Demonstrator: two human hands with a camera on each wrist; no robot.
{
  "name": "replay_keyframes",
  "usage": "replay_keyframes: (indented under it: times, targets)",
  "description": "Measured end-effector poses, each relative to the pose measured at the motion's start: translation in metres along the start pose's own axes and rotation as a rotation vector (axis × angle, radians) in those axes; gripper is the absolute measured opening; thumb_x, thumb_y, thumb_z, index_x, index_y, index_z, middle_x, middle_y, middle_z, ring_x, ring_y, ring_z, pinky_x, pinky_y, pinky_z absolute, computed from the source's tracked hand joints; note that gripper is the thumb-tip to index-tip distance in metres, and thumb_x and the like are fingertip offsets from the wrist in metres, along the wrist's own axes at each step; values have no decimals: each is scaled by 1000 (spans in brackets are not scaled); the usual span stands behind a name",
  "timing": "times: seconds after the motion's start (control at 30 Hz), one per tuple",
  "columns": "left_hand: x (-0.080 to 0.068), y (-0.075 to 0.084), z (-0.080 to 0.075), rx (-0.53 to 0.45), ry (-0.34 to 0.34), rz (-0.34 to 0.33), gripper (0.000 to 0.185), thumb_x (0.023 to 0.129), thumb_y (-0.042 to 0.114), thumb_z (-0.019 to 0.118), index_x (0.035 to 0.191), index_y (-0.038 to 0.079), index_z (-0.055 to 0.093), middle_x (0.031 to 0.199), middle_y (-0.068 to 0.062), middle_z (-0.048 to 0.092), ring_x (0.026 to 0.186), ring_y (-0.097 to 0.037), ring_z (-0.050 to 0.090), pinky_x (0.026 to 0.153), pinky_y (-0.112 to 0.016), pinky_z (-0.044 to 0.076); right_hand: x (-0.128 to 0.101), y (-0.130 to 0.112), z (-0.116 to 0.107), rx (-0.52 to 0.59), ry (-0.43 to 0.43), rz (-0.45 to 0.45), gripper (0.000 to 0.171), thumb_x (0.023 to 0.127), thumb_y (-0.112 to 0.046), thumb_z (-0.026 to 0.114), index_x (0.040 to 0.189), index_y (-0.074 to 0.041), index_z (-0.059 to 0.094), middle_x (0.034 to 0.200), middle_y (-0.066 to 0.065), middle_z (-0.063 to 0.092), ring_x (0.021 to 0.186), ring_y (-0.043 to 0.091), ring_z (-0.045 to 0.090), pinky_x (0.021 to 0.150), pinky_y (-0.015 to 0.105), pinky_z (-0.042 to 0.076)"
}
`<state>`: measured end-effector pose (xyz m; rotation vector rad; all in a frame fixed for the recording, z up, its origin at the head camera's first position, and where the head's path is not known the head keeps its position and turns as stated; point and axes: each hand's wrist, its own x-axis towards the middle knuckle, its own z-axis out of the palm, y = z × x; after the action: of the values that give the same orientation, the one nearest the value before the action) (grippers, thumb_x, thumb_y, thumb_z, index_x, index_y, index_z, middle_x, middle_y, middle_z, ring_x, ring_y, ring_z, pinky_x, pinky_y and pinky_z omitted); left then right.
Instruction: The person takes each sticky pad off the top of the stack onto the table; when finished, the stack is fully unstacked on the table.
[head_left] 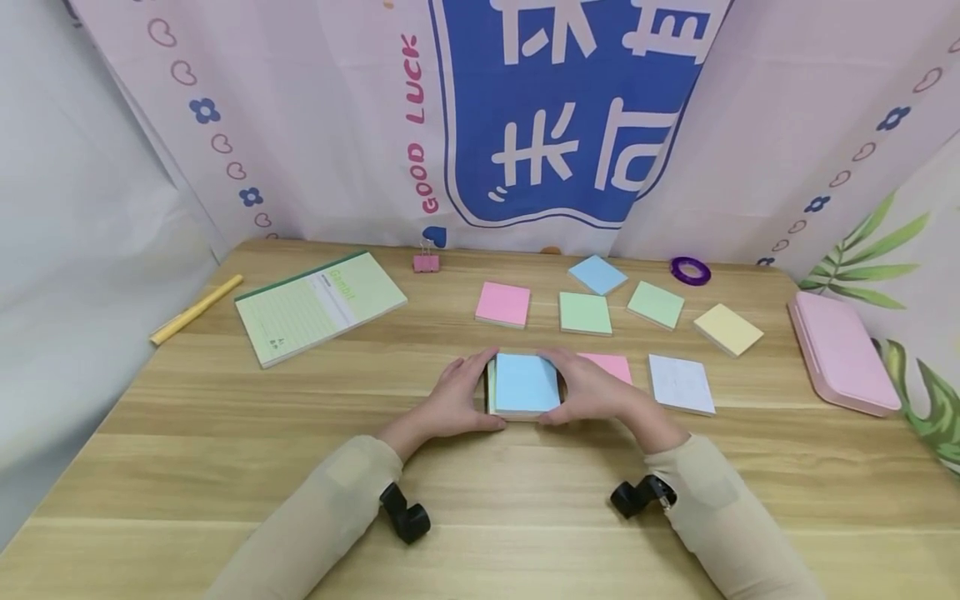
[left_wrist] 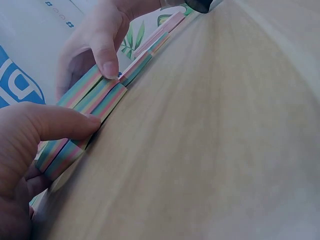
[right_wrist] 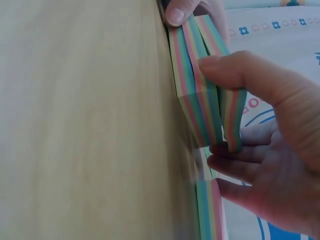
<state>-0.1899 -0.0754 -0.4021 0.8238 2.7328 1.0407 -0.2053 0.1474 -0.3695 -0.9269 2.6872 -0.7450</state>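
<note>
Both hands, left hand (head_left: 450, 400) and right hand (head_left: 592, 392), pinch the stack of sticky-note pads (head_left: 527, 385) from either side on the tabletop (head_left: 225, 433)

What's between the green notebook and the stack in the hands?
Bare table, per the head view: nothing lies between the notebook and the stack.

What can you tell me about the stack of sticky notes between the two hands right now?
The stack of sticky notes is square and paper, light blue on top, its edges banded in pink, green, blue and yellow. It lies flat on the wooden table, near the middle. The wrist views show it split into several pads, slightly fanned, not flush. The left hand and right hand grip it from opposite sides, thumbs on the near edge. A pink pad lies just behind it.
</note>
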Motion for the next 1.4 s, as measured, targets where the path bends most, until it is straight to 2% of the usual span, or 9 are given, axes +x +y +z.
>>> replay_keyframes:
  times: [0.33,0.57,0.67,0.8,1.03,1.2,1.27,1.3,1.4]
  targets:
    - [1,2,-1,7,5,0,95,64,32,74,135,2,19,131,-13,34,121,-20,28,101,-37,5,-9,8,-13,83,46,-1,83,57,-28,76,123,5,38,111,11,49,97,20,46,84,36,38]
    - [1,2,0,0,10,5,95,63,31,74,135,2,20,131,-12,34,121,-20,28,101,-37,5,-31,16,-35,206,92,97,85,60,-32,77,127,-1,35,108,9,50,92,21,48,80,39,39]
    - [2,1,1,-3,16,10,95,63,31,75,135,2,20,131,-12,35,120,-20,29,101,-37,5,-47,23,-45,254,128,123,82,61,-29,77,126,-1,35,108,10,50,96,23,48,82,42,38]
    - [1,1,0,-3,18,8,95,63,30,75,135,2,20,131,-12,34,121,-20,28,101,-38,5,-75,34,-62,262,172,175,84,64,-22,76,128,4,29,116,18,44,105,31,43,87,46,34]
    - [1,1,0,2,12,-10,95,63,31,75,135,3,20,132,-12,33,121,-20,27,101,-36,4,-120,57,-88,219,243,275,79,71,-13,70,128,11,21,120,29,33,108,43,35,88,52,29]
    - [1,0,2,1,10,-8,94,63,31,75,135,4,20,132,-12,33,121,-21,28,101,-37,5,-146,77,-101,161,240,366,84,73,-18,69,129,13,16,121,35,31,108,49,32,85,55,29]
    - [1,0,2,1,9,-8,94,64,31,75,135,4,20,132,-12,33,121,-21,28,101,-37,5,-154,86,-104,136,241,389,82,73,-18,69,129,14,18,120,35,32,108,48,33,86,44,35]
    - [1,-1,2,1,9,-10,94,64,31,75,135,4,20,132,-12,33,121,-21,28,101,-37,5,-159,91,-105,142,237,395,81,74,-17,68,128,15,17,120,36,31,108,49,32,85,43,36]
    - [1,0,2,-3,6,-13,94,64,31,75,135,4,21,133,-12,32,121,-21,28,101,-36,5,-170,105,-106,143,238,423,78,74,-15,68,127,16,19,118,36,32,107,48,33,79,21,40]
